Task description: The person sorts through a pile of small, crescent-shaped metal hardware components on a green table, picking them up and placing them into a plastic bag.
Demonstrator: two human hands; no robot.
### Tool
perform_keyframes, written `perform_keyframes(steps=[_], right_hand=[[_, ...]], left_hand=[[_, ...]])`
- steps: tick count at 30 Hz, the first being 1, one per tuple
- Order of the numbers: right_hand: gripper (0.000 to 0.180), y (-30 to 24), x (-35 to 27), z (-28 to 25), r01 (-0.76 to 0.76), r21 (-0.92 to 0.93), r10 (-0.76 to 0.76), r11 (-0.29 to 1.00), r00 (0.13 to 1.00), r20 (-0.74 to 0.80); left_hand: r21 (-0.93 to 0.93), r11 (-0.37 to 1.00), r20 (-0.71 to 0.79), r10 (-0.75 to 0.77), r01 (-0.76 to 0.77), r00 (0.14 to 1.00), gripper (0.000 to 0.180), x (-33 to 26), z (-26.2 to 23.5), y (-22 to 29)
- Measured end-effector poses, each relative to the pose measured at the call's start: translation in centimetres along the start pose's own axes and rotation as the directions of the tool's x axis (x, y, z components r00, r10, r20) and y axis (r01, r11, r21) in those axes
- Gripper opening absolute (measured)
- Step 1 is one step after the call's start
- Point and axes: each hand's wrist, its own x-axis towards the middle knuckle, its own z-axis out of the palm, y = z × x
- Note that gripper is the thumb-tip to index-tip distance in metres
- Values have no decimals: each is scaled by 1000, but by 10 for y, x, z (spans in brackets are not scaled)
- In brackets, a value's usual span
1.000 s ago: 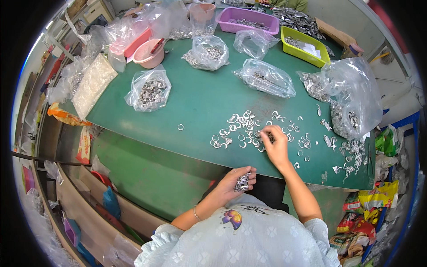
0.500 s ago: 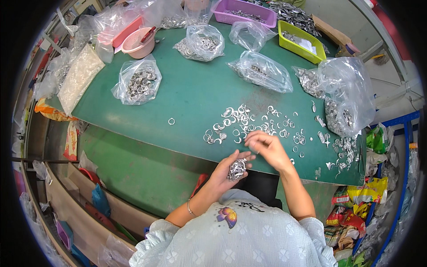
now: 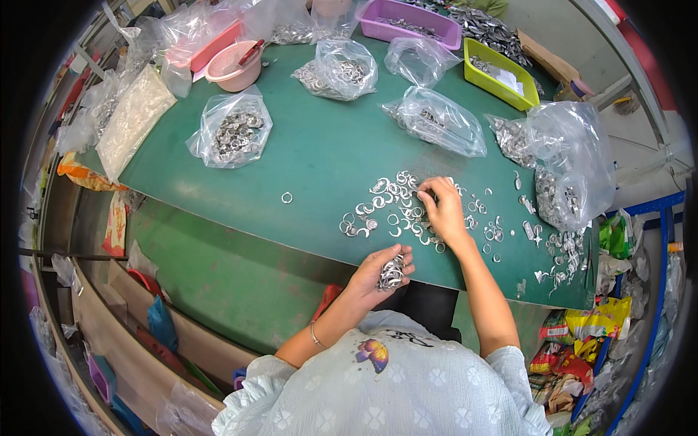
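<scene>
Cupped near the table's front edge, my left hand (image 3: 378, 274) holds a heap of small silvery metal rings (image 3: 391, 272), its fingers curled round them. My right hand (image 3: 442, 209) is lowered over the scattered rings and crescent-shaped metal pieces (image 3: 396, 190) on the green table (image 3: 305, 145). Its fingers are bent and pressed together at the tips; what they hold, if anything, is hidden. A single ring (image 3: 286, 198) lies apart to the left. Another cluster of small metal parts (image 3: 563, 254) is at the table's right end.
Clear bags of metal parts (image 3: 236, 134) (image 3: 338, 73) (image 3: 436, 120) stand across the table, with a larger bag (image 3: 571, 167) at right. Behind are a pink bowl (image 3: 234, 69), a purple basket (image 3: 407, 16) and a yellow-green basket (image 3: 502, 75). A blue rack (image 3: 658, 283) stands on the right.
My right hand has moved forward and slightly right, away from my left hand and over the scattered rings. My left hand still cups its heap, with little movement. The view has shifted slightly.
</scene>
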Motion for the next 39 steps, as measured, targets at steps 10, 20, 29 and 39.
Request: perform_keyframes(steps=[10, 20, 29, 39], right_hand=[[15, -10, -31, -24, -502, 775, 376, -384, 681, 628], [12, -59, -50, -37, -427, 560, 323, 710, 904, 280], [15, -41, -52, -58, -122, 272, 139, 954, 989, -43], [44, 55, 64, -75, 21, -245, -114, 969, 920, -375]], left_hand=[[-26, 999, -113, 27, -30, 993, 24, 6, 0, -4], [17, 997, -30, 81, -80, 996, 32, 8, 14, -1], [112, 992, -9, 60, -59, 998, 26, 35, 5, 7], [204, 946, 111, 235, -253, 966, 20, 149, 123, 73]])
